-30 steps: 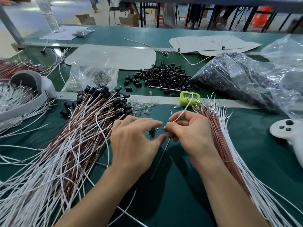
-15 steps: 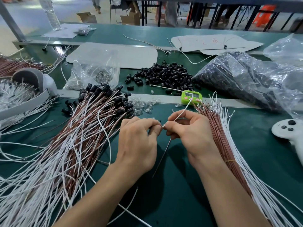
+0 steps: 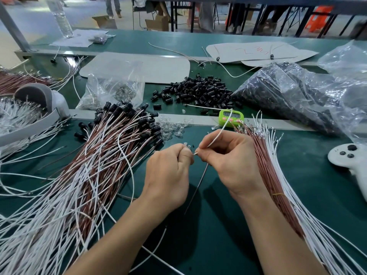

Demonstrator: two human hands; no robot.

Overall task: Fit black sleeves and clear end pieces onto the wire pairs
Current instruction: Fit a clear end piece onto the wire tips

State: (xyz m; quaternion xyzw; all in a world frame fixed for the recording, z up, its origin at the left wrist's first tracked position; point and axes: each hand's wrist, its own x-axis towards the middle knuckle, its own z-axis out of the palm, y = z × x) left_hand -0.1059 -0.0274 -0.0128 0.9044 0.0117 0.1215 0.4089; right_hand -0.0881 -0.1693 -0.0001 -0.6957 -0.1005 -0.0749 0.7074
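Both grips clamped — right hand (image 3: 228,161) pinches thin white wire (image 3: 218,134) near its tip, left hand (image 3: 168,171) holds small clear plastic end piece (image 3: 186,145), seemingly aligned for insertion

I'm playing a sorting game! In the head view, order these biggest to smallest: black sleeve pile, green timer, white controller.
1. black sleeve pile
2. white controller, nearer the camera and cut off by the picture edge, so less sure
3. green timer, clearly smallest

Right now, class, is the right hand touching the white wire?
Touching. In the head view the right hand pinches the white wire near its end.
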